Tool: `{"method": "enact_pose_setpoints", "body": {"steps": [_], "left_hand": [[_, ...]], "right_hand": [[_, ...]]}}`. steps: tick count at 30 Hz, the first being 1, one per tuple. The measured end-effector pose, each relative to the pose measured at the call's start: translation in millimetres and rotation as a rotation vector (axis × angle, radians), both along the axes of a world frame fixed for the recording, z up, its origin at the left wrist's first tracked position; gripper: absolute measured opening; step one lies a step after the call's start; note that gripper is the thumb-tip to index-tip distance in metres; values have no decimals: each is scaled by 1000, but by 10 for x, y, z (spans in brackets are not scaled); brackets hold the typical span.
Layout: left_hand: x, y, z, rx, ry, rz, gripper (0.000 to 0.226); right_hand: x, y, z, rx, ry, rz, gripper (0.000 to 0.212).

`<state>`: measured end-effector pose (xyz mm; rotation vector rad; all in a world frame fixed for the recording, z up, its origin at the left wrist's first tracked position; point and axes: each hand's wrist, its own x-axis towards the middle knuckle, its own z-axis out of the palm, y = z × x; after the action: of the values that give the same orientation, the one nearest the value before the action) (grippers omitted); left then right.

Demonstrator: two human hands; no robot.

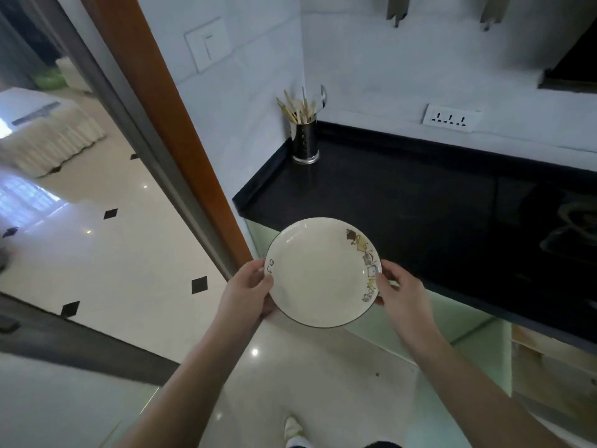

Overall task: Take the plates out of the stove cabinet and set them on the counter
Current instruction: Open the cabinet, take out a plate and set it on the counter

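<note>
A round, cream-white glazed ceramic plate with a thin dark rim line [323,273] is held in the air by both hands, level and face up. It sits just over the near left edge of the glossy black stone tabletop [403,202], not yet resting on it. The left hand [248,291] is closed on the plate's left rim, thumb on top and fingers out of sight beneath. The right hand [399,292] grips the right rim the same way, its thumb lying over the printed pattern.

The plate looks stiff, brittle and moderately heavy for its size, and its glaze is probably slick. A knock against the hard stone edge could chip it. The opposite-rim, two-handed hold seems the soundest one, since the raised lip gives the thumbs something to bear on. To set it down, I would lower it flat rather than edge first.

The only legible writing is on the left rim, where the dark letters "fe" show beside the left thumb; anything more is covered by the hand. Along the right rim runs a band of small cartoon-like figures in brown, yellow and grey, too small to read as text.

At the far left corner of the tabletop stands a perforated metal utensil holder with chopsticks and a spoon [305,137], well apart from the plate. A white triple wall socket [450,118] sits above the tabletop's far edge. No brand marks are visible.
</note>
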<state>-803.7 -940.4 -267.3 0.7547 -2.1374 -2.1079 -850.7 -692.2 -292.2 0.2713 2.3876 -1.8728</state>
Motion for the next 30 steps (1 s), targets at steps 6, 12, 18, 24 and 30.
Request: {"method": "enact_pose_setpoints", "body": {"steps": [6, 12, 18, 24, 30], "left_hand": [[-755, -446, 23, 26, -38, -80, 21], [-1460, -497, -94, 144, -51, -167, 14], [-2169, -337, -386, 224, -106, -322, 22], [-2960, -323, -530, 228, -179, -331, 26], [-3675, -501, -727, 224, -291, -256, 35]], "right_hand": [[-457, -425, 154, 77, 32, -113, 20], [-828, -412, 90, 67, -19, -204, 17], [-1430, -283, -204, 3, -77, -287, 20], [-2227, -232, -415, -91, -197, -282, 22], [-2974, -321, -557, -133, -269, -219, 25]]}}
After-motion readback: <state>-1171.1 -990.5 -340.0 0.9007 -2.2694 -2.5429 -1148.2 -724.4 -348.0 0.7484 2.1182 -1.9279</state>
